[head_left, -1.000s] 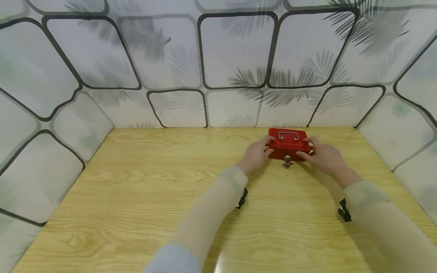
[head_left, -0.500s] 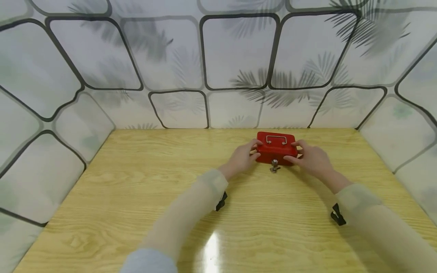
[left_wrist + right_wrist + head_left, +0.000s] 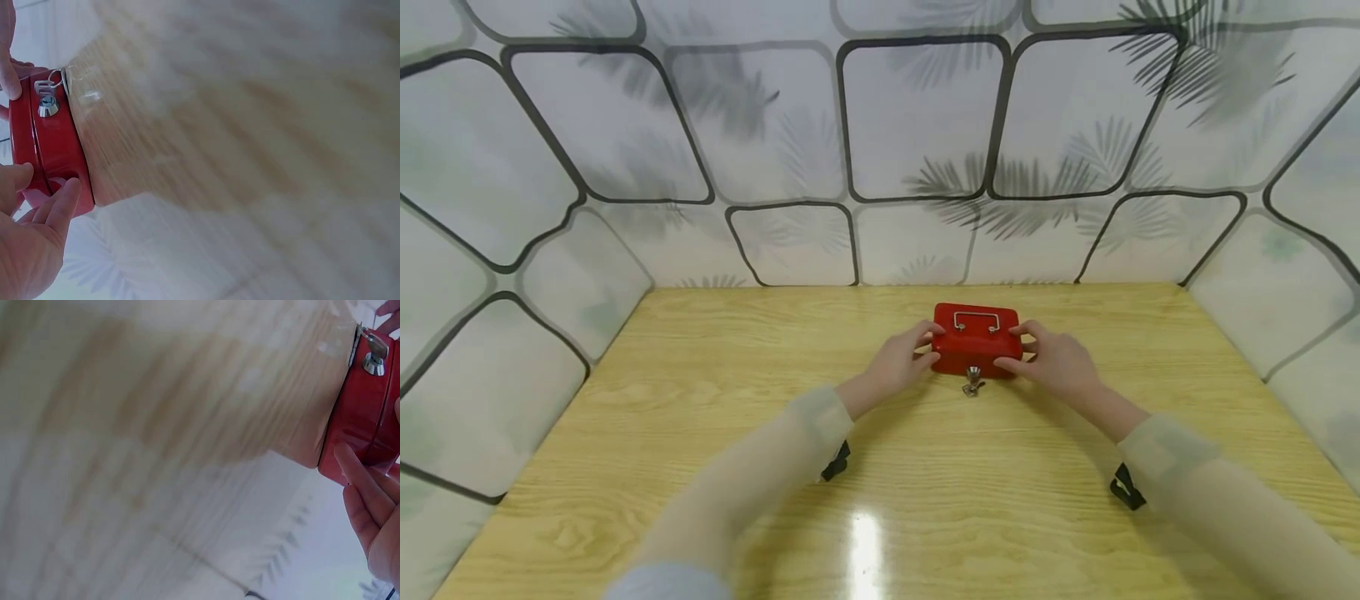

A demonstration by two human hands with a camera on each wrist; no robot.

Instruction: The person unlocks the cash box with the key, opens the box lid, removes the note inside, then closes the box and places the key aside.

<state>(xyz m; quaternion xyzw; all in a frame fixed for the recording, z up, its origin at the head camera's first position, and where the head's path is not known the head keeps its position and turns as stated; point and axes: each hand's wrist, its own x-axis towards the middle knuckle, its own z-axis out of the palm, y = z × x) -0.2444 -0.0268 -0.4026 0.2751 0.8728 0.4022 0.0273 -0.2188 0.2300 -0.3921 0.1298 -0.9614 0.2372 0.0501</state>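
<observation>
A red metal cash box (image 3: 976,340) with its lid down is on the wooden table, a wire handle (image 3: 976,315) lying on top. Keys (image 3: 973,387) hang from the silver lock (image 3: 48,106) on its front. My left hand (image 3: 895,365) grips the box's left end, with the thumb at the front corner. At the right end my right hand (image 3: 1060,363) holds it the same way, thumb along the front. In the right wrist view, fingers (image 3: 365,481) press against the box's end wall. The far sides of the box are hidden.
The light wooden table (image 3: 700,367) runs back to a wall (image 3: 790,242) covered in leaf-patterned cloth with dark outlines. Similar cloth stands along the left and right sides. Dark straps (image 3: 1127,487) sit at both wrists.
Both hands have moved the cash box left and slightly toward me across the table, keeping hold of its two ends. Its lid stays down and the keys stay in the lock.
</observation>
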